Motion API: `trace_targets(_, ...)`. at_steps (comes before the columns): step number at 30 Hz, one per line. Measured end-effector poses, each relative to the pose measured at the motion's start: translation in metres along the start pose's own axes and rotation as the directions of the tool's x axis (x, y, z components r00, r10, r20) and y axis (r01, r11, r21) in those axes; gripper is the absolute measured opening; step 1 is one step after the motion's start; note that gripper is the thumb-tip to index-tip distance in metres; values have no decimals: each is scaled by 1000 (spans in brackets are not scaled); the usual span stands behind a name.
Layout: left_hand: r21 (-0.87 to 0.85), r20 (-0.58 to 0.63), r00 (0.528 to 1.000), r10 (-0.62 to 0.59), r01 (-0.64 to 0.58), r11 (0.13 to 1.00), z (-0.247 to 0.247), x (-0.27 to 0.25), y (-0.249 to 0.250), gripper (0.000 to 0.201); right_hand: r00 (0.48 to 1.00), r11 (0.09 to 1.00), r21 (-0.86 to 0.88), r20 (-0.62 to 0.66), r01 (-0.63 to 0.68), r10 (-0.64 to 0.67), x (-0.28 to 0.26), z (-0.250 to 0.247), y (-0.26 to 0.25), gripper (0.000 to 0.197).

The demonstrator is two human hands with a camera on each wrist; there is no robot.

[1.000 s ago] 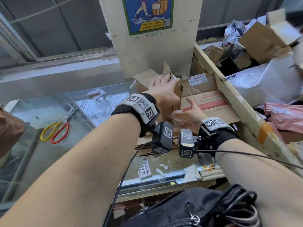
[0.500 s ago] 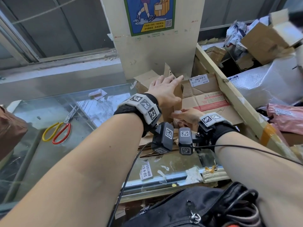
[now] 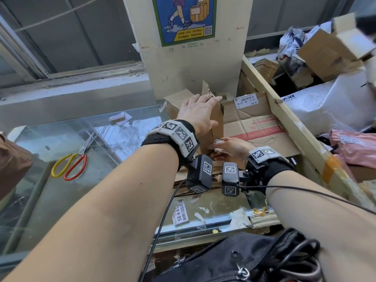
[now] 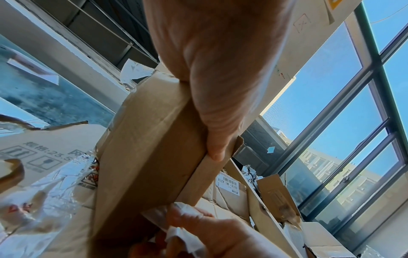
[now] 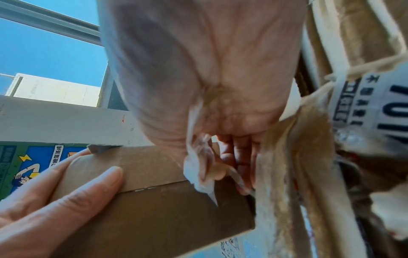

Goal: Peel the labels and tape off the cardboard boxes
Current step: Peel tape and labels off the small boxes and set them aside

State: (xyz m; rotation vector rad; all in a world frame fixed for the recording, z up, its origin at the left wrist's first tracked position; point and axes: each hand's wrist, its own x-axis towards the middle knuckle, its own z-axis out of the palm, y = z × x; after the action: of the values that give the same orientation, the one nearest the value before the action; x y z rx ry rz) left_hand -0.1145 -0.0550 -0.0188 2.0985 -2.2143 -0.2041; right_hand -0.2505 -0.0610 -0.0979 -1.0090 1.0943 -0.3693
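Observation:
A small brown cardboard box (image 3: pixel 216 123) stands upright at the back of the glass counter, on flattened cardboard. My left hand (image 3: pixel 203 108) lies over its top, fingers reaching the far edge and thumb down the right face; the left wrist view shows the thumb (image 4: pixel 215 150) pressed on the box (image 4: pixel 143 148) edge. My right hand (image 3: pixel 228 148) is at the box's lower right corner, pinching a crumpled strip of clear tape (image 3: pixel 218 143). In the right wrist view the tape (image 5: pixel 198 171) hangs bunched between thumb and fingers against the box (image 5: pixel 165 209).
Flattened cardboard (image 3: pixel 254 127) with a white label (image 3: pixel 244 101) lies right of the box, against a slanted wooden beam (image 3: pixel 284 123). Red and yellow scissors (image 3: pixel 69 163) lie on the glass counter (image 3: pixel 50 190). Peeled labels (image 3: pixel 181 214) stick near its front edge. A black bag (image 3: pixel 244 259) sits below.
My right hand has drawn back toward me and down along the box's side, now with tape bunched in its fingers. My left hand stays on the box top.

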Motion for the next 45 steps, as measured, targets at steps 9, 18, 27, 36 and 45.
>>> trace_targets(9,-17,-28,1000,-12,11,1000,-1,-2,-5,70,1000,997,79,9,7,-8,1,1,3,41)
trace_targets(18,-56,-46,998,-39,36,998,-4,-2,-14,68,1000,995,102,-13,6,-5,3,2,4,40)
trace_targets(27,-87,-49,997,-58,54,995,-6,-1,-19,67,1000,996,87,-16,19,-18,4,2,4,36)
trace_targets(36,-117,-54,995,-86,79,990,-8,-3,-24,66,999,994,108,-29,19,-15,6,2,5,33)
trace_targets(45,-142,-53,990,-134,125,982,-9,-2,-22,65,999,992,125,-40,12,-8,2,2,4,36)
